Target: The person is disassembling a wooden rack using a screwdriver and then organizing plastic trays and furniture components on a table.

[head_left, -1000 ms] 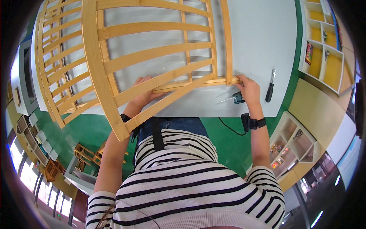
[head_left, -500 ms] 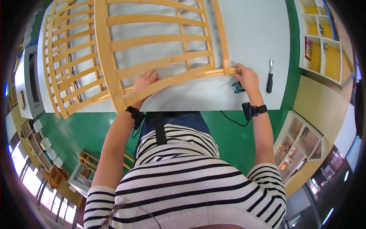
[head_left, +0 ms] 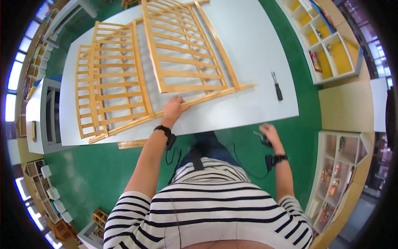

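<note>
A wooden slatted rack point(head_left: 143, 79) with several panels lies across the white table point(head_left: 265, 50). Along its near side runs a long wooden rail point(head_left: 215, 95). My left hand point(head_left: 174, 110) is closed around this rail near its middle, between two slatted panels. Past the table's front edge, over the floor, my right hand point(head_left: 270, 133) is closed around a small dark green cordless drill point(head_left: 265, 141). Its thin metal tip points left. The fingers partly cover its body. Both wrists wear black straps with small devices and cables.
A black-handled screwdriver point(head_left: 278, 89) lies at the table's right side. Below the front edge at left, a wooden piece point(head_left: 132, 144) sticks out. White shelves point(head_left: 333, 54) stand at right, a low cabinet point(head_left: 338, 166) below them, and a white unit point(head_left: 43, 114) at left.
My right hand has let go of the rail's end and taken up the drill, moving back off the table. The rack appears farther from me and shifted, with my left hand now on the rail.
</note>
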The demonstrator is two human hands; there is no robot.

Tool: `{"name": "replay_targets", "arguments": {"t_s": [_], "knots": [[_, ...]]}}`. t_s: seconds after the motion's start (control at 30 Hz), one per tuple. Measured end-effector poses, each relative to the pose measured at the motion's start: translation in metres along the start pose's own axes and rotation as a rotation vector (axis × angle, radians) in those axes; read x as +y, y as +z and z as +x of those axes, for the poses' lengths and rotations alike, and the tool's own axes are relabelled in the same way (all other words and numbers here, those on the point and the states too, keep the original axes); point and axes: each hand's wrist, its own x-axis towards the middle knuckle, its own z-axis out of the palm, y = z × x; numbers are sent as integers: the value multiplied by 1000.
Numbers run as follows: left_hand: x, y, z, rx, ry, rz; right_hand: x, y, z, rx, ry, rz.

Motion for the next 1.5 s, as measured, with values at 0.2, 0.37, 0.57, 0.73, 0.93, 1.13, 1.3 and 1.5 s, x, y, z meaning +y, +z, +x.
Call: {"name": "replay_targets", "arguments": {"t_s": [0.2, 0.37, 0.57, 0.73, 0.93, 1.13, 1.3, 1.5], "knots": [[-5, -4, -26, 80, 32, 11, 61, -6, -68, -163, 657, 864], [-4, 7, -20, 79, 107, -120, 120, -22, -69, -166, 587, 1764], [5, 20, -32, 207, -24, -39, 110, -102, -22, -157, 652, 1672], [34, 49, -28, 258, -336, 407, 108, -191, 28, -581, 576, 1341], [103, 52, 18, -227, -696, 586, 101, -283, 67, -475, 344, 667], [269, 79, 97, 191, -448, 66, 114, -310, 111, -347, 279, 485], [253, 145, 147, 451, -608, -63, 93, -299, 137, -363, 188, 488], [269, 153, 153, 609, -782, -87, 95, -313, 136, -466, 189, 326]]}}
